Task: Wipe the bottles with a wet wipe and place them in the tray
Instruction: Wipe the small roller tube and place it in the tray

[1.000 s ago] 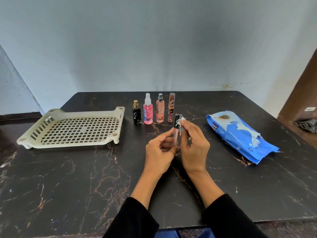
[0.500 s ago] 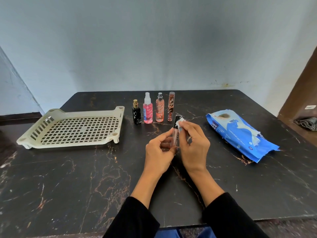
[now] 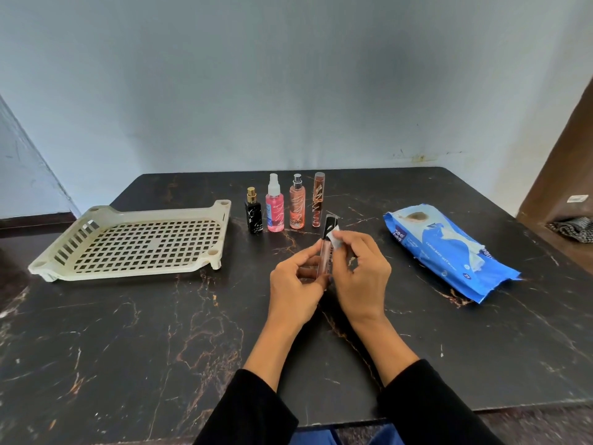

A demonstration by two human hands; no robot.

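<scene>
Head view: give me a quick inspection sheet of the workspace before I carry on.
Surface: dark marbled table, dry as far as visible.
Job's things: tray at left, nothing in it; four bottles upright in a row behind the hands; slim tube held up; wipe pressed on its upper part.
Clutter: blue wipes pack at right, opening facing up.
Grips: left hand pinches the tube's lower part; right hand holds the wipe against it.
Cables: nothing seen.
Surroundings: plain wall behind; brown furniture with a patterned cloth at far right.
</scene>
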